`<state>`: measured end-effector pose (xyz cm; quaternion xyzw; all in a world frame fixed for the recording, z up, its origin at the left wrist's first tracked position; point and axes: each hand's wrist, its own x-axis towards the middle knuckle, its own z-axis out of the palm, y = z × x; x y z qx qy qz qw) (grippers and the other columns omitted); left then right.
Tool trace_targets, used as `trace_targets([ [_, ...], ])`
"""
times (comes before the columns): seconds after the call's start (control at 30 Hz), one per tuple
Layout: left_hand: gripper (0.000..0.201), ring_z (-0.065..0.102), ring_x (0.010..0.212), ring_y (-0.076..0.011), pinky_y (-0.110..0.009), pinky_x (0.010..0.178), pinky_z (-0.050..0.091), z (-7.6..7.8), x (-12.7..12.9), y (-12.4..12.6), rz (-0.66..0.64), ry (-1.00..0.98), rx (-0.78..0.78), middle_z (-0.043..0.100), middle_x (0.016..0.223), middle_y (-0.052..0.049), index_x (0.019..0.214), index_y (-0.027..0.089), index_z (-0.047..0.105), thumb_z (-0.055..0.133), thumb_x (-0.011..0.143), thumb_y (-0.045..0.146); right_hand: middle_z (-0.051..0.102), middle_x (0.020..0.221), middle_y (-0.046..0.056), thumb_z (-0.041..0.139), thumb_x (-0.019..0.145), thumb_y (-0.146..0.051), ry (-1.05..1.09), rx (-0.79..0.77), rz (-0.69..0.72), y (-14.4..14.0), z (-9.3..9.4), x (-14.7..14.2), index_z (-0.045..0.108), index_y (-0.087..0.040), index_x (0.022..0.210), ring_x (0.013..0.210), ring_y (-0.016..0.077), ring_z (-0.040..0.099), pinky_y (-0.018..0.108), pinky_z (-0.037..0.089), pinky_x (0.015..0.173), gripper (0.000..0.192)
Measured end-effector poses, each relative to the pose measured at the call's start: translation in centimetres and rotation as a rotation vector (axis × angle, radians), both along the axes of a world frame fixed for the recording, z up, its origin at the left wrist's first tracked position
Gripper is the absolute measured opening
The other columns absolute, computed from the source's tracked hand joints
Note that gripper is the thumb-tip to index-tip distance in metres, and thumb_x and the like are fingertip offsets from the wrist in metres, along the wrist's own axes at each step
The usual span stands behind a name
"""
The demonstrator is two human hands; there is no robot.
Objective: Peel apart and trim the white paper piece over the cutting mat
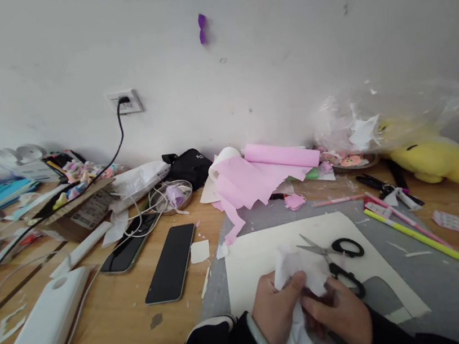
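Both my hands are closed around a crumpled piece of soft white tissue [296, 339], low in the view. My left hand [276, 308] pinches it between thumb and fingers, with part of it sticking up above the thumb. From the right, my right hand [341, 313] grips its other side, the fingers partly hidden underneath. Just beyond my hands, black-handled scissors [330, 252] lie with blades parted on a cream sheet of paper [253, 248]. A cut-out in that sheet shows the grey mat [217, 299] below.
Pink crepe paper [239, 179] lies against the wall. Two phones [171, 262] and a white power bank [42, 329] with cables rest on the left. At the right are a yellow plush toy [437, 162], a plastic bag [392, 115] and a yellow stick [417, 234].
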<state>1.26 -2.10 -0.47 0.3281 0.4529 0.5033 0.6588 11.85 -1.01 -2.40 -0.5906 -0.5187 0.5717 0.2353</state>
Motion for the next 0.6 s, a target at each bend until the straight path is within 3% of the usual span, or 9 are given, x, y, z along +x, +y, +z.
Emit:
trace_targets([
  [0.13, 0.035, 0.045, 0.033, -0.0102, -0.02, 0.036, 0.034, -0.2, 0.2, -0.3, -0.058, -0.036, 0.001, 0.048, 0.036, 0.0, 0.05, 0.01, 0.056, 0.048, 0.071, 0.038, 0.045, 0.037, -0.004, 0.047, 0.058, -0.039, 0.089, -0.03, -0.06, -0.2, 0.6, -0.4, 0.036, -0.018, 0.055, 0.031, 0.0073, 0.041, 0.02, 0.032, 0.035, 0.024],
  [0.37, 0.028, 0.047, 0.044, -0.0099, -0.021, 0.046, 0.038, -0.3, 0.0, -0.1, 0.066, 0.022, 0.009, 0.058, 0.05, -0.003, 0.068, 0.008, 0.062, 0.054, 0.068, 0.034, 0.043, 0.036, -0.005, 0.049, 0.057, -0.034, -0.16, 0.07, -0.049, 0.3, 0.5, -0.2, 0.039, -0.018, 0.057, 0.033, 0.0084, 0.041, 0.02, 0.031, 0.035, 0.018],
  [0.6, 0.032, 0.052, 0.049, -0.0138, -0.024, 0.052, 0.042, -0.1, -0.4, 0.0, 0.124, -0.004, -0.074, 0.061, 0.054, -0.005, 0.071, 0.007, 0.06, 0.055, 0.066, 0.038, 0.038, 0.034, -0.008, 0.046, 0.055, -0.03, 0.054, 0.014, 0.01, 1.3, 0.8, 0.2, 0.038, -0.018, 0.056, 0.03, 0.0062, 0.037, 0.018, 0.03, 0.032, 0.014],
])
